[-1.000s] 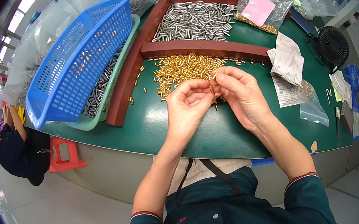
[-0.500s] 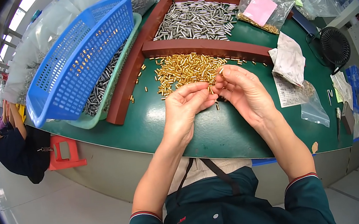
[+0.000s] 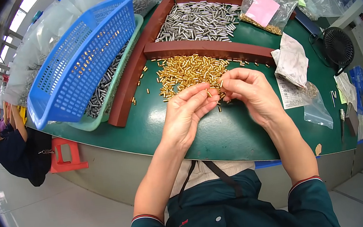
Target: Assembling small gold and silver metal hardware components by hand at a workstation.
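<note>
Both hands meet over the green table (image 3: 156, 130), just at the near edge of a heap of small brass pins (image 3: 187, 70). Left hand (image 3: 186, 113) is palm-up with its fingers curled in, and a few brass pins lie against the fingertips — thumb and forefinger are pressed together on one of them. Right hand (image 3: 251, 91) sits just beside it, knuckles up, its fingertips pinched on a pin as well; the two sets of fingertips nearly touch. A couple of loose pins lie on the table right under the hands.

Behind the heap runs a dark red wooden frame (image 3: 207, 49), and the compartment beyond it is full of silver pins (image 3: 197, 18). To the left, a blue plastic basket (image 3: 80, 64) stands tilted in a pale green tray (image 3: 110, 88) that holds more grey pins. On the right lie a clear bag with a pink slip (image 3: 263, 8), some crumpled paper (image 3: 291, 57) and a small black fan (image 3: 338, 46). Another person (image 3: 9, 148) sits at the far left, well apart, near a red stool (image 3: 66, 155).
</note>
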The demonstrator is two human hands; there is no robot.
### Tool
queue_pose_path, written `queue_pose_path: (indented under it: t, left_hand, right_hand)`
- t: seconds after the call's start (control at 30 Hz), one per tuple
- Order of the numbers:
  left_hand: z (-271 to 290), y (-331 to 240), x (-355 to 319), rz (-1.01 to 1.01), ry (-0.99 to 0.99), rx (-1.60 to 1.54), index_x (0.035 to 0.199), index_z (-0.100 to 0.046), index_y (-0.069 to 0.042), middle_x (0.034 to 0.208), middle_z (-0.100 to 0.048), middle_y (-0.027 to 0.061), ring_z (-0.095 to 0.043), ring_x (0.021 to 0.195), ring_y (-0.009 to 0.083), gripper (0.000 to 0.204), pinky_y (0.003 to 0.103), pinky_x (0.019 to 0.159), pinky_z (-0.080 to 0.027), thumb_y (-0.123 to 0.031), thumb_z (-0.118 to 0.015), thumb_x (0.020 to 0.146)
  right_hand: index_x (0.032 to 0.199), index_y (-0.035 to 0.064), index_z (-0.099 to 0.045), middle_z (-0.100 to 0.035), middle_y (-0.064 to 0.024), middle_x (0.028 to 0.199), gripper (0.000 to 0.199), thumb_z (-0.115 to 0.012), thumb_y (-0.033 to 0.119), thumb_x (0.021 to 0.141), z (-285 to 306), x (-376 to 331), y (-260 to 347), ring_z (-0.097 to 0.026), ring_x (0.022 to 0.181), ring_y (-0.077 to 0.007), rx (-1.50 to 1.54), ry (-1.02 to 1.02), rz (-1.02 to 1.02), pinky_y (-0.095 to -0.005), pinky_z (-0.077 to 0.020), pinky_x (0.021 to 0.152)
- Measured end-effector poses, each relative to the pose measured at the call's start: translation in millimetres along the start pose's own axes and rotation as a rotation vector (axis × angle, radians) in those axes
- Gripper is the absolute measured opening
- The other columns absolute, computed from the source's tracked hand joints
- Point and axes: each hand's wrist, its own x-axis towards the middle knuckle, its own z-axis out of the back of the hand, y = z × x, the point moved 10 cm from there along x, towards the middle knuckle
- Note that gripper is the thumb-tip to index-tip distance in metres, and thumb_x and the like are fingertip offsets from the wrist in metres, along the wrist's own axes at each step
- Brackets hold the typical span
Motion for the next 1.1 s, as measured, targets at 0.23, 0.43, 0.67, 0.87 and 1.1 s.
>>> queue_pose_path:
  t: [0.23,0.43,0.67,0.87,1.1]
  left_hand:
    - [0.5,-3.4,-3.0,0.005,-0.027,0.033,0.116,-0.056,0.008,0.105,-0.065,0.0184,-0.066,0.096,0.0227,0.026,0.032,0.087,-0.056,-0.005,-0.056,0.094]
    - [1.6,-1.6,-2.9,0.022,-0.019,0.030,0.120,-0.054,0.009,0.106,-0.064,0.0178,-0.066,0.096,0.0208,0.030,0.030,0.089,-0.055,-0.005,-0.056,0.094]
    - [-0.2,-2.4,-2.7,0.015,-0.011,0.041,0.124,-0.051,0.006,0.106,-0.065,0.0193,-0.066,0.096,0.0226,0.032,0.032,0.088,-0.055,-0.008,-0.054,0.095]
    - [0.0,-5.4,-1.6,-0.007,-0.033,0.047,0.125,-0.050,0.004,0.104,-0.066,0.0188,-0.067,0.093,0.0229,0.033,0.033,0.084,-0.055,-0.010,-0.055,0.096]
    - [-4.1,-8.9,-2.5,-0.090,0.001,0.225,0.110,-0.060,0.004,0.097,-0.068,0.0142,-0.068,0.085,0.0186,0.024,0.028,0.082,-0.056,-0.005,-0.066,0.088]
  right_hand:
    - [0.088,-0.0010,-0.068,-0.064,0.0006,0.078,0.011,-0.065,0.006,0.081,-1.9,0.8,1.7,-0.054,0.069,-0.0039,-0.312,0.000,0.067,-0.0198,-0.0431,0.063]
    - [0.087,-0.0014,-0.069,-0.063,0.0016,0.075,0.011,-0.065,0.007,0.080,-3.0,0.9,4.6,-0.052,0.067,-0.0030,-0.414,-0.015,0.109,-0.0192,-0.0420,0.061]
    - [0.088,-0.0020,-0.069,-0.064,0.0007,0.076,0.012,-0.065,0.006,0.081,-2.9,0.5,5.9,-0.053,0.068,-0.0032,-0.399,-0.025,0.108,-0.0192,-0.0428,0.062]
    - [0.088,-0.0022,-0.068,-0.064,0.0004,0.077,0.012,-0.066,0.007,0.081,-3.8,0.4,5.6,-0.053,0.068,-0.0032,-0.327,-0.008,0.099,-0.0196,-0.0433,0.062]
    - [0.088,-0.0024,-0.069,-0.064,-0.0001,0.076,0.012,-0.067,0.007,0.081,-8.6,-2.7,9.4,-0.052,0.067,-0.0034,-0.508,-0.008,0.178,-0.0200,-0.0425,0.059]
